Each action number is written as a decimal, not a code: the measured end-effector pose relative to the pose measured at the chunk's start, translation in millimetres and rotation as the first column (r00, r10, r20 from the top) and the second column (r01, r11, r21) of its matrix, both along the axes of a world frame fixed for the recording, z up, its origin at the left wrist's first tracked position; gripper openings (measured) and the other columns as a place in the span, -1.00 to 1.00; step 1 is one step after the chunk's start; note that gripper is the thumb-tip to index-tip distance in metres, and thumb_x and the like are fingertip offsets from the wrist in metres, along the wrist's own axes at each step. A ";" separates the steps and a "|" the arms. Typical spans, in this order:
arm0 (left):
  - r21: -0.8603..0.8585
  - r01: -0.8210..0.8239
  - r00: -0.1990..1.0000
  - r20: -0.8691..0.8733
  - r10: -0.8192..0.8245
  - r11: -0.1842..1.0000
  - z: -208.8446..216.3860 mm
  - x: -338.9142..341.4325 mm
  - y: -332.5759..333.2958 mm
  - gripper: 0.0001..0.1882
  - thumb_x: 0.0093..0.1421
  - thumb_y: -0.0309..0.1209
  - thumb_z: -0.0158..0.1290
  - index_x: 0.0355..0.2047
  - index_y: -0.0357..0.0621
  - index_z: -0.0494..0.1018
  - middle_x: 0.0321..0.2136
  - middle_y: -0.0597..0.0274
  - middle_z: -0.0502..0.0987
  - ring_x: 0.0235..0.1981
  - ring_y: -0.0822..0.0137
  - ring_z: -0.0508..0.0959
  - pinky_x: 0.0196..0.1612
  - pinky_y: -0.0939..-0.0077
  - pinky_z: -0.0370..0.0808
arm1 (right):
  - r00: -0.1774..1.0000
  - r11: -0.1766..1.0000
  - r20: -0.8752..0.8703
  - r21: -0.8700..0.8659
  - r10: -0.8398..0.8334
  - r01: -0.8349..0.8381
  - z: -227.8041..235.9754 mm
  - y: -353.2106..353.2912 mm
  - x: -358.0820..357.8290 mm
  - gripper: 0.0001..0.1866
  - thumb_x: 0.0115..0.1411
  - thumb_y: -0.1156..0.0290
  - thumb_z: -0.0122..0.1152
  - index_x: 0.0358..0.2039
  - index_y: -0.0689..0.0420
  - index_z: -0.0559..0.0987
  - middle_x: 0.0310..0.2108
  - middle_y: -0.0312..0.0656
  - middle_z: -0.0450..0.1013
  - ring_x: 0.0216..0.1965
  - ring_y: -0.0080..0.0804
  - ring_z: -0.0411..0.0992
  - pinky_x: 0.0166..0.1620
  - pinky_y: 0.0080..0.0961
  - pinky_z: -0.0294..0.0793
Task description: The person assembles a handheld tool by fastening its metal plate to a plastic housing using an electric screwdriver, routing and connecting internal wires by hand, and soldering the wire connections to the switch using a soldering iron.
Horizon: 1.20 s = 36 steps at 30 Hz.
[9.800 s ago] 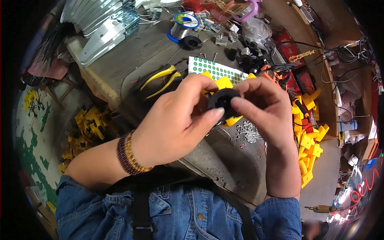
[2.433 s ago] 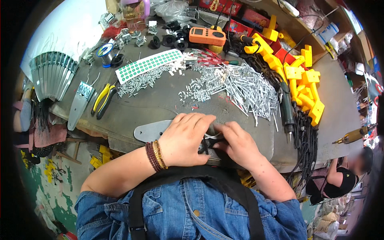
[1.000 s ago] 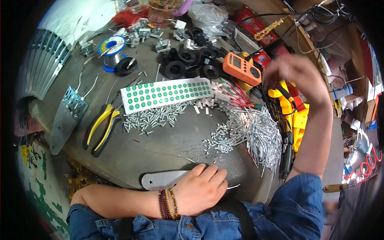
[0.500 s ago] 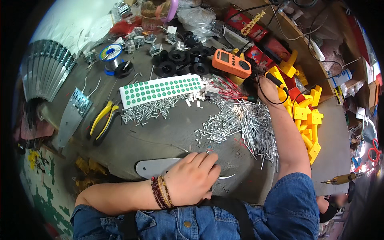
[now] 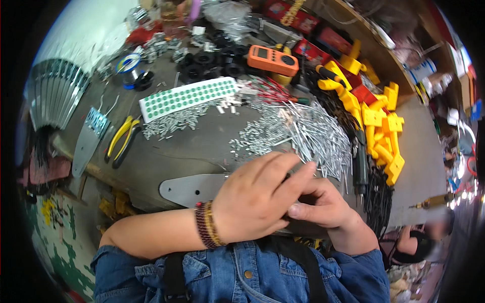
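I see both hands brought together at the near edge of the grey work surface (image 5: 202,151). The left hand (image 5: 257,199), with a beaded bracelet (image 5: 206,231) on its wrist, lies over the right hand (image 5: 323,207) and covers most of it. Whatever they work on is almost wholly hidden: only a sliver of something dark shows between the left fingers (image 5: 288,174) and the right thumb, and I cannot tell its shape or material. It sits inside the cupped hands, under the left fingers and against the right fingers (image 5: 303,209), close to my chest and just above the surface edge. The left fingers are stretched forward and lie close together, pressed down over the right hand; the right fingers are curled inward. Whether either hand truly grips the dark thing, I cannot tell.

Directly under the left hand lies a flat, rounded-end grey metal plate (image 5: 189,188), its right end hidden by the hand. Just beyond the fingertips spreads a heap of small silvery metal pins (image 5: 308,134). Farther back lie a white strip covered in green dots (image 5: 188,98), yellow-handled pliers (image 5: 120,139), an orange handheld meter (image 5: 273,60) and several black rings (image 5: 212,63). To the right a pile of yellow plastic brackets (image 5: 381,129) sits well apart from the hands, with a bundle of black cables (image 5: 376,194) nearer them.
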<state>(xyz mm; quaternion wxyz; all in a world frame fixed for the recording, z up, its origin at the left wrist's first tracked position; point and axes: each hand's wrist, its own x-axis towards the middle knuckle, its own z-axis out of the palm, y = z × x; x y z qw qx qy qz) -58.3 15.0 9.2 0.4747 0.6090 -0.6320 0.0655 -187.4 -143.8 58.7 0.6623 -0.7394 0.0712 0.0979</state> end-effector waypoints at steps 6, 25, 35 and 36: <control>-0.008 -0.237 0.971 0.023 0.237 0.971 -5.0 10.8 16.5 0.02 -0.23 -0.29 0.42 0.24 -0.29 0.19 0.08 -0.03 0.37 0.03 0.05 0.43 0.00 0.22 0.44 | 0.979 0.566 0.199 -0.803 -0.040 0.186 -9.8 -66.8 -13.8 -0.60 0.16 0.34 0.30 0.01 0.13 0.55 -0.01 -0.04 0.50 0.05 -0.12 0.46 0.13 -0.28 0.40; 0.130 -0.448 0.892 0.132 0.433 0.884 -10.0 59.4 49.6 -0.21 0.00 -0.19 0.33 0.22 -0.14 0.29 0.29 -0.17 0.11 0.28 -0.15 0.16 0.30 0.04 0.09 | 0.602 0.205 -0.056 -0.961 -0.797 0.183 -58.2 -403.9 18.6 -0.28 -0.05 -0.06 0.46 -0.10 0.33 0.56 -0.25 -0.10 0.55 -0.22 -0.28 0.52 -0.20 -0.41 0.49; 0.003 -0.267 0.963 0.048 0.267 0.964 13.6 46.8 17.2 -0.36 0.06 -0.27 0.28 0.14 -0.21 0.36 0.15 -0.12 0.32 0.14 -0.06 0.36 0.19 0.18 0.32 | 0.509 0.546 0.614 -0.147 -0.604 0.825 -16.4 -269.5 -45.4 -0.67 0.28 0.25 0.22 -0.09 0.21 0.45 -0.40 -0.28 0.47 -0.42 -0.60 0.41 -0.38 -0.68 0.40; -0.063 -0.245 0.967 0.052 0.249 0.967 18.8 36.5 8.1 -0.28 0.03 -0.23 0.30 0.15 -0.26 0.33 0.16 -0.12 0.32 0.17 -0.05 0.34 0.21 0.18 0.29 | 0.612 0.656 0.441 -0.066 -0.657 0.752 -13.5 -213.3 -50.5 -0.70 0.29 0.27 0.20 -0.09 0.19 0.46 -0.43 -0.30 0.45 -0.45 -0.61 0.39 -0.42 -0.67 0.39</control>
